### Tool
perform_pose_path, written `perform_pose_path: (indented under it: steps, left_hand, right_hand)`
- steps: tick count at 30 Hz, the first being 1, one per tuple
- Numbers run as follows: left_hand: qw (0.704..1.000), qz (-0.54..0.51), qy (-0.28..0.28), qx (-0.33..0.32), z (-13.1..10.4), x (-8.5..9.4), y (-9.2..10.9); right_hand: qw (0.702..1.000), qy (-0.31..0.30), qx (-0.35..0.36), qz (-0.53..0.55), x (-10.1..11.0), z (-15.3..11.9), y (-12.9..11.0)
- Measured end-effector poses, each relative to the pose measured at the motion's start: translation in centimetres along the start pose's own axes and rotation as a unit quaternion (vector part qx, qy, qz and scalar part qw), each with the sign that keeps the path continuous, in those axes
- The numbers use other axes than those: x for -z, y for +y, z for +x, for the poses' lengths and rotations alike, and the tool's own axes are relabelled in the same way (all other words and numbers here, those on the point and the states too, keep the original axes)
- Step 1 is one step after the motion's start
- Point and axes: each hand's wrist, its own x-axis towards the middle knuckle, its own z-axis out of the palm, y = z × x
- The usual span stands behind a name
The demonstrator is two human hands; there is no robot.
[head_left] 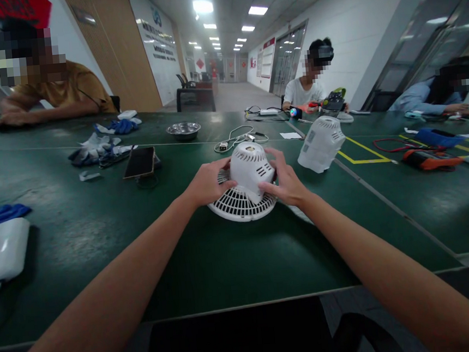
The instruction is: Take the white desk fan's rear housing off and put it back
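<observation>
A white fan head (247,166) rests grille-down on the green table in front of me. Its slotted motor housing points up, and the round grille (243,211) spreads out beneath it. My left hand (211,182) grips the housing's left side, thumb in front and fingers behind. On the opposite side my right hand (285,181) holds the housing the same way, its thumb near the side slots. Some fingertips are hidden behind the housing. To the right stands a separate white plastic housing (321,144) with slots at its top.
A coiled white cable (241,138) and a metal bowl (183,130) lie beyond the fan. Leftward are a phone (140,163), work gloves (95,150) and a white case (3,251). An orange multimeter (430,159) sits right. Several people sit around the table (243,274).
</observation>
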Motion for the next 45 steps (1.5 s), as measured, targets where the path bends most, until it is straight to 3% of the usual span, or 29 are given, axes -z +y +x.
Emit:
perform_pose_path:
  steps: [6, 19, 25, 32, 39, 42, 45]
  left_hand:
    - [0.991, -0.123, -0.001, -0.056, -0.5, -1.0, -0.3]
    - [0.986, -0.132, 0.053, -0.093, 0.1, -1.7, 0.5]
    - [0.983, -0.160, 0.021, -0.090, 0.1, -1.3, -0.2]
    - [0.989, -0.102, 0.012, -0.106, 0.1, -1.2, -0.1]
    - [0.996, 0.027, 0.072, -0.053, 0.1, -1.4, 0.6]
    - [0.996, 0.010, 0.087, -0.032, 0.1, -1.4, 0.1]
    - [0.992, -0.006, 0.125, 0.031, -0.1, -1.4, -1.3]
  right_hand:
    - [0.994, -0.078, -0.012, 0.081, 0.4, 0.0, -1.2]
    - [0.977, -0.083, -0.051, 0.190, 0.4, -0.2, -1.9]
    - [0.980, -0.094, -0.048, 0.169, 0.6, 0.0, -1.8]
    - [0.987, -0.114, -0.027, 0.107, 0.6, -0.1, -1.6]
    - [1.000, -0.015, 0.009, -0.015, -0.1, 0.3, -1.0]
    - [0.999, 0.005, 0.002, -0.034, 0.0, 0.4, -0.4]
    - [0.999, 0.019, -0.037, -0.028, 0.4, 0.4, 0.4]
